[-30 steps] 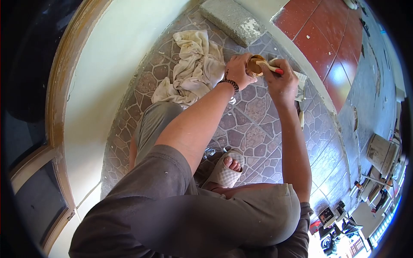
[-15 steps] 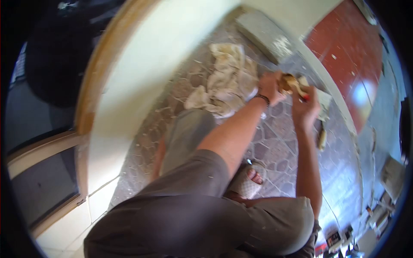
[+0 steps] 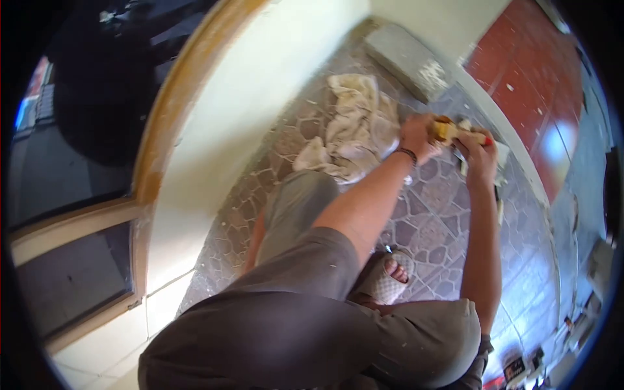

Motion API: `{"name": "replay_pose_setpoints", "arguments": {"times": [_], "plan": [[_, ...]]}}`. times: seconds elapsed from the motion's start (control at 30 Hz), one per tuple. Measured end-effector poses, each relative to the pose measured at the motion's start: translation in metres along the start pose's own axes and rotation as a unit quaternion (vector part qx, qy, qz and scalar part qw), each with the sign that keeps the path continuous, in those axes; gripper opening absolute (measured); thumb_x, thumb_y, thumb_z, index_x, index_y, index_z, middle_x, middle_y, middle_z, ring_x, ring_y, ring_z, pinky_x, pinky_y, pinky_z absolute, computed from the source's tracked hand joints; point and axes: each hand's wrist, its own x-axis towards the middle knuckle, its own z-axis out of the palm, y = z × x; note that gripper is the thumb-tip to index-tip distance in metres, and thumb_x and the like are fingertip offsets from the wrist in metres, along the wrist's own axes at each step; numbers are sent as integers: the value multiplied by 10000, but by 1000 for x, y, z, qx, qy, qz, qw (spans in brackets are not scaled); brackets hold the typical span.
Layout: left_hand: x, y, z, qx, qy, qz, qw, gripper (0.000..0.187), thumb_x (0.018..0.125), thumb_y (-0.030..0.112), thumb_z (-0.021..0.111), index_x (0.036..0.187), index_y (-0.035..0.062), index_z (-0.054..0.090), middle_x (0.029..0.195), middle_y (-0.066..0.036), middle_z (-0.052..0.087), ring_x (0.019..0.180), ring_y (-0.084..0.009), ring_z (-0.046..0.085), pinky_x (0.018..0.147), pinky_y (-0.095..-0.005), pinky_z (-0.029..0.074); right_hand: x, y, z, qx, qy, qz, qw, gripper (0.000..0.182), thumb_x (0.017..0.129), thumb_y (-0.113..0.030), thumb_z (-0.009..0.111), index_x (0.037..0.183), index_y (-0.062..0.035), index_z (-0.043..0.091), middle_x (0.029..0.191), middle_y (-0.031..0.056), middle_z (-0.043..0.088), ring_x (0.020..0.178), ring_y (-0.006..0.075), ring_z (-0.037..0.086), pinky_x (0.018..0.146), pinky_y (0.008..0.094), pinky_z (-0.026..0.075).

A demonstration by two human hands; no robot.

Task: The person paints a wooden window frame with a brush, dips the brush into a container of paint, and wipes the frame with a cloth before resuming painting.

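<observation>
The small cup (image 3: pixel 444 129) is held above the floor (image 3: pixel 426 208), near the far end of the stone-patterned area. It looks yellow-brown and shiny, its rim darker than the lit side; what it contains is too small and blurred to tell. The left hand (image 3: pixel 419 138) has its fingers wrapped around the cup from the left, hiding that side. A dark bracelet (image 3: pixel 407 155) circles the left wrist.

The right hand (image 3: pixel 480 156) grasps a brush (image 3: pixel 480 138) with its fingers pinched around the pale handle, which ends in red. The brush's other end points to the cup, but whether its tip touches the inside cannot be made out.

Behind the right hand lies a pale flat piece (image 3: pixel 502 153), partly covered by the hand. A crumpled, stained cloth (image 3: pixel 354 127) spreads on the floor to the left of the left hand. Beyond the hands, a grey concrete block (image 3: pixel 404 60) lies by the pale wall (image 3: pixel 250 84). Red tiles (image 3: pixel 526 84) lie past a light edge on the right. The person's knees and forearms cover much of the nearer floor, with one slippered foot (image 3: pixel 390 276) showing between them.
</observation>
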Motion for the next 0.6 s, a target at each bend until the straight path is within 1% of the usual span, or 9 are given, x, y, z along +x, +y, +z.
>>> {"name": "replay_pose_setpoints", "arguments": {"times": [0.07, 0.13, 0.2, 0.23, 0.33, 0.4, 0.43, 0.5, 0.6], "plan": [[3, -9, 6, 21, -13, 5, 1000, 684, 543, 214, 884, 1151, 122, 584, 1068, -123, 662, 1033, -365, 571, 922, -451, 440, 0, 3, -5, -62, 1, -62, 996, 197, 810, -34, 711, 970, 16, 606, 855, 51, 647, 809, 128, 626, 733, 252, 516], [0, 0, -4, 11, -15, 17, 1000, 650, 551, 206, 878, 1129, 125, 592, 1055, -101, 671, 1014, -357, 583, 924, -439, 439, -1, 2, -8, -190, -12, -151, 970, 152, 816, -38, 707, 942, -3, 628, 858, 60, 662, 772, 132, 620, 713, 259, 502], [-2, -4, -1, 12, -10, 16, 1000, 628, 560, 204, 871, 1120, 131, 596, 1050, -92, 674, 1007, -351, 588, 923, -433, 439, -17, -13, 8, -309, 12, -174, 935, 106, 821, -35, 697, 913, -29, 644, 840, 76, 661, 756, 135, 612, 698, 279, 491], [-1, -6, 0, 26, 3, 13, 1000, 606, 569, 201, 864, 1111, 137, 599, 1045, -83, 677, 1000, -345, 594, 923, -426, 439, -15, -4, 7, -288, -14, -247, 925, 91, 824, -20, 681, 905, -36, 642, 828, 104, 647, 769, 171, 631, 698, 304, 500], [3, -14, 4, 3, -2, 48, 999, 583, 587, 203, 852, 1110, 148, 600, 1045, -78, 678, 1003, -325, 597, 928, -417, 435, -19, -6, 10, -341, -84, -373, 859, 224, 723, 99, 628, 912, -22, 632, 922, 127, 639, 843, 300, 656, 749, 363, 522], [2, -14, 6, 17, 5, 36, 999, 553, 607, 202, 838, 1104, 150, 603, 1043, -76, 678, 1003, -307, 602, 935, -409, 428, -23, -5, 10, -373, -100, -399, 831, 268, 691, 117, 613, 915, -30, 635, 951, 127, 633, 877, 314, 649, 764, 376, 521], [3, -14, 6, 12, 0, 29, 999, 583, 564, 184, 861, 1083, 147, 597, 1034, -78, 679, 1008, -315, 594, 932, -413, 429, -25, -5, 10, -403, -117, -424, 803, 313, 659, 136, 598, 917, -38, 637, 981, 126, 627, 911, 329, 642, 778, 389, 520], [3, -17, 7, 7, -5, 22, 1000, 613, 522, 165, 884, 1061, 144, 591, 1026, -79, 680, 1012, -323, 586, 929, -417, 431, -29, -2, 9, -416, -119, -434, 791, 334, 643, 141, 593, 918, -44, 638, 993, 123, 622, 934, 336, 634, 785, 395, 520], [4, -17, 6, 33, -11, 42, 999, 592, 593, 184, 850, 1124, 140, 594, 1062, -74, 674, 1009, -293, 604, 943, -404, 421, -34, 3, 8, -428, -109, -452, 775, 354, 638, 155, 594, 919, -55, 644, 1010, 129, 629, 944, 357, 633, 808, 385, 523]]}}
